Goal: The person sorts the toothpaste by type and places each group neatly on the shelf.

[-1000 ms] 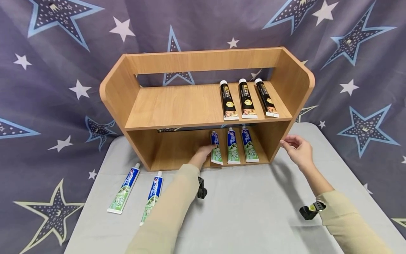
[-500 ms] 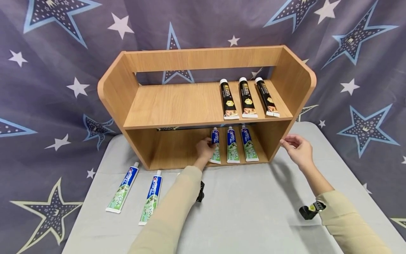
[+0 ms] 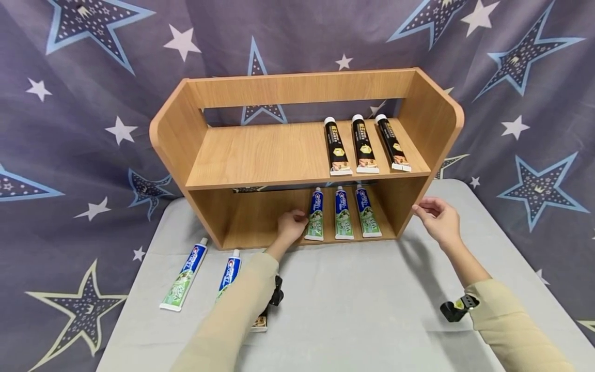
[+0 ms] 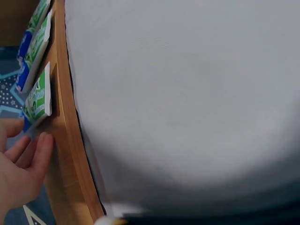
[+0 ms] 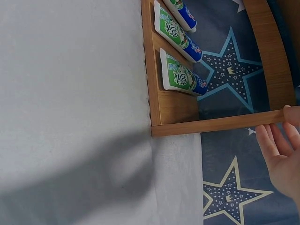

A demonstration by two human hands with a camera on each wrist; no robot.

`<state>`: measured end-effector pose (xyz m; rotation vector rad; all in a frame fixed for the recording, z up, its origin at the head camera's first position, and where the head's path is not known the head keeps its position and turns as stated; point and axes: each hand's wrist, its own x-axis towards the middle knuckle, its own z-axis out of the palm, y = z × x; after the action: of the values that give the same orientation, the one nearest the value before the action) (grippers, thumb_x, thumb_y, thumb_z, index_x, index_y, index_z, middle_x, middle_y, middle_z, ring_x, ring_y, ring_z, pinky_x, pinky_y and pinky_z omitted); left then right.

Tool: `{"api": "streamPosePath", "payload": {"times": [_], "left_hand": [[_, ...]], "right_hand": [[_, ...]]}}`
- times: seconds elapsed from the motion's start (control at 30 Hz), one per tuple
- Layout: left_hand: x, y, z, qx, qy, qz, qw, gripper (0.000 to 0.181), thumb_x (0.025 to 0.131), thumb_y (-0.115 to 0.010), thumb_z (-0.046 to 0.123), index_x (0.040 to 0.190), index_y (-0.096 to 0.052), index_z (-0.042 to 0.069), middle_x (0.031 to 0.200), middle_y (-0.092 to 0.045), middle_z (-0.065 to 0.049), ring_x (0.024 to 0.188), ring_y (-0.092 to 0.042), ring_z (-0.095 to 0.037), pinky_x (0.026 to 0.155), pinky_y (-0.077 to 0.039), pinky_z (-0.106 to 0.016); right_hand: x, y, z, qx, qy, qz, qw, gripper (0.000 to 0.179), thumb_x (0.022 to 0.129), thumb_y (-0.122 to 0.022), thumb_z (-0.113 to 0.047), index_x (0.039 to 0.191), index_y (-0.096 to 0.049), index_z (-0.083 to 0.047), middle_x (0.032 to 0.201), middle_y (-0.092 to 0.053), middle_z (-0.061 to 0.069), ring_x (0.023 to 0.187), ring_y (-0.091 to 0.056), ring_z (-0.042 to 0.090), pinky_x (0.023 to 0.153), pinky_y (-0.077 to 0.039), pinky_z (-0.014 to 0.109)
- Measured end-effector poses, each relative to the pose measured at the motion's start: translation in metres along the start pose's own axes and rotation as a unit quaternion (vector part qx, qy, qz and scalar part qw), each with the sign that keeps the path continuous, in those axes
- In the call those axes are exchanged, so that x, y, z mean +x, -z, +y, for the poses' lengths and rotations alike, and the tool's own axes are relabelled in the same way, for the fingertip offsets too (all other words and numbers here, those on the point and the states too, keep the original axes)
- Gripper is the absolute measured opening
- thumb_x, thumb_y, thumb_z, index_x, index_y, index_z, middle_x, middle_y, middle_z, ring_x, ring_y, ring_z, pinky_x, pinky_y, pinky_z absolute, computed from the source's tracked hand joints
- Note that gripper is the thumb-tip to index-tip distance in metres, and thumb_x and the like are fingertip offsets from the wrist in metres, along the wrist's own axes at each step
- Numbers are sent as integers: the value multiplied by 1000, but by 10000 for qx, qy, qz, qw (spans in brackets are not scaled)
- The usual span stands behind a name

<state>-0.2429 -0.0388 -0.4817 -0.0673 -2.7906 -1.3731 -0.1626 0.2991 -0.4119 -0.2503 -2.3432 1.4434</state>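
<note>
On the lower board of a wooden shelf (image 3: 251,155) lie three blue-and-green toothpaste tubes, caps toward the back. My left hand (image 3: 290,227) is right beside the leftmost toothpaste tube (image 3: 314,216), its fingers loosely bent and nothing held. In the left wrist view the fingertips (image 4: 44,143) are close to that tube's blue part. The middle tube (image 3: 344,214) and the right tube (image 3: 368,213) lie apart from it. My right hand (image 3: 438,222) pinches the front edge of the shelf's right side panel (image 5: 225,124), thumb on one side and fingers on the other.
Several black tubes (image 3: 362,144) lie on the upper board, at its right. On the grey-covered table (image 3: 362,299), two more blue-and-green tubes (image 3: 185,276) lie at the left. A black tube's end (image 3: 260,323) shows beside my left sleeve. A star-patterned curtain (image 3: 297,41) hangs behind.
My left hand has let go of the leftmost lower tube and moved left off it. That tube has shifted slightly and lies straighter. My right hand stays at the side panel.
</note>
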Motion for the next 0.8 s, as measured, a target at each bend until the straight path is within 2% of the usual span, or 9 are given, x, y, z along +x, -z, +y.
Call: {"api": "streamPosePath", "payload": {"times": [0.27, 0.5, 0.7, 0.8], "left_hand": [[-23, 22, -6, 26, -143, -178, 9997, 14, 85, -67, 10, 95, -72, 2, 93, -74, -16, 88, -71, -29, 78, -59, -36], [-40, 41, -8, -29, 32, -509, 9987, 17, 86, -67, 11, 100, -70, 2, 95, -72, -14, 88, -70, -26, 79, -59, -33], [-56, 54, -15, 85, -199, -434, 9988, 15, 86, -67, 9, 97, -70, 1, 93, -73, -13, 85, -69, -24, 76, -59, -32], [-64, 60, -18, -88, -254, -364, 9990, 16, 85, -68, 7, 98, -70, -1, 92, -73, -15, 85, -69, -25, 75, -59, -30]], "right_hand": [[-1, 1, 2, -5, 14, 23, 10000, 31, 88, -67, -10, 110, -61, 11, 71, -53, -36, 71, -53, -20, 67, -45, -2], [-4, 2, -1, -18, 43, 50, 10000, 31, 88, -67, -10, 109, -61, 12, 71, -53, -36, 71, -52, -21, 66, -45, -2], [-5, 1, 0, -38, 93, 23, 9999, 31, 88, -67, -11, 109, -62, 12, 71, -53, -37, 71, -52, -21, 67, -44, -2], [-5, 0, 1, -25, 67, 16, 10000, 31, 88, -67, -11, 109, -61, 12, 71, -53, -36, 71, -52, -21, 67, -44, -2]]}}
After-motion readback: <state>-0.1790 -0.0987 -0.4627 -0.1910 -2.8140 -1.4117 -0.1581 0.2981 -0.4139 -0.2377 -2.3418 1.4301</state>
